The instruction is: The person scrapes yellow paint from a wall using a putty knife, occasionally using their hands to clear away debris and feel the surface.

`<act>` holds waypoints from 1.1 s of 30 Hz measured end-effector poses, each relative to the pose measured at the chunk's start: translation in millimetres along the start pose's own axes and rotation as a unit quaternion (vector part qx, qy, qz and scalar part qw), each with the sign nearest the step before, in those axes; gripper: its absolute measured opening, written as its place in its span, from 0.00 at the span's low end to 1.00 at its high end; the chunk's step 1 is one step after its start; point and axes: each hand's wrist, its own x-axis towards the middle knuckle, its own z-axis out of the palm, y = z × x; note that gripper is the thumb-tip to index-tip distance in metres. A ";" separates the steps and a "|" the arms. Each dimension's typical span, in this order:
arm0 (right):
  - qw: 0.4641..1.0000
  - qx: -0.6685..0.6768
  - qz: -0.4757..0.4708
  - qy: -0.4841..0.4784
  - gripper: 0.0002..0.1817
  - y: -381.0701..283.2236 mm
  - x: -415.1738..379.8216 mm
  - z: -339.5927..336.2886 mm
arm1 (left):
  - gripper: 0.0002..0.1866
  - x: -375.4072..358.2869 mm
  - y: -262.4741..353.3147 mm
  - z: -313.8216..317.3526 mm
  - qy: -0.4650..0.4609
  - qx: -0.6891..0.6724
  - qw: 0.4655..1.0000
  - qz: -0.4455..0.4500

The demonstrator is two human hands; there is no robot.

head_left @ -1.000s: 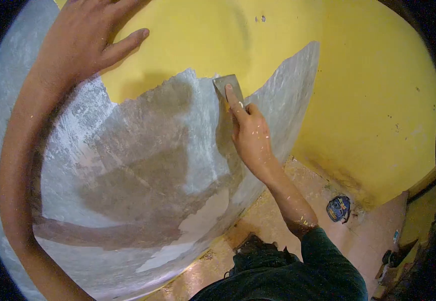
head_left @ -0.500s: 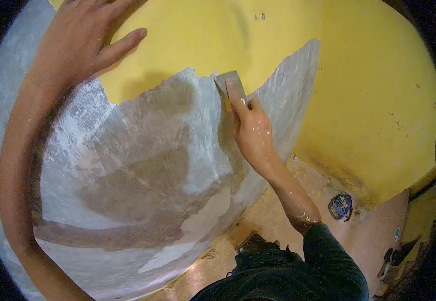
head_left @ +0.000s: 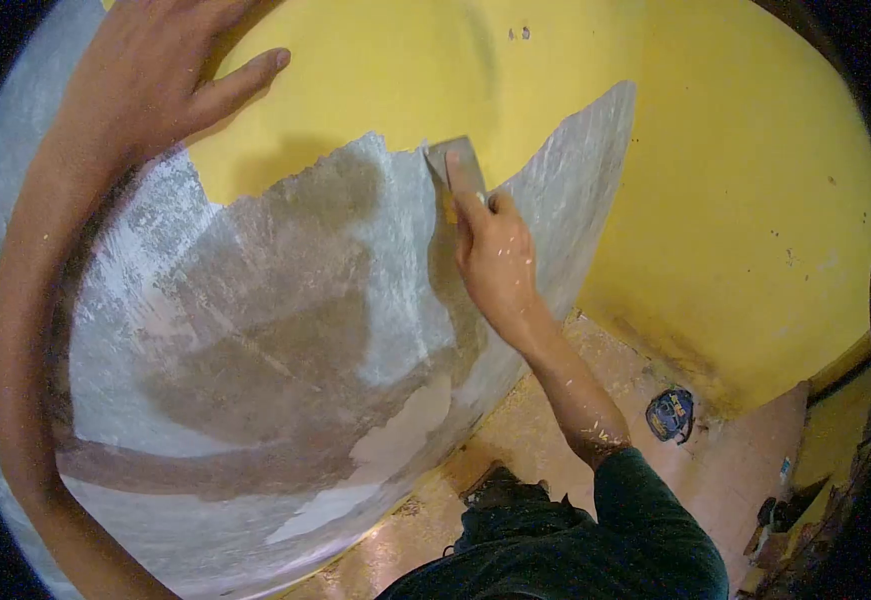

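1. 2 bare hands. Left hand (head_left: 150,75): grip open, thumb out, laid on the part-grey wall (head_left: 255,360), some fingertips out of frame; holds nothing visible.
2. Right hand (head_left: 500,262): grip closed round 1 scraper (head_left: 462,166), one finger along the blade. White flecks on the skin.
3. Scraper: blade at the yellow/grey edge.
4. 1 all-yellow wall (head_left: 745,200), right.
5. 1 dark blue item (head_left: 669,415) on the floor (head_left: 725,470), type unclear.
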 end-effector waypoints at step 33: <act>0.999 -0.023 -0.016 0.027 0.31 -8.7 -4.9 3.0 | 0.40 -3.7 1.2 1.2 0.013 -0.007 1.000 0.015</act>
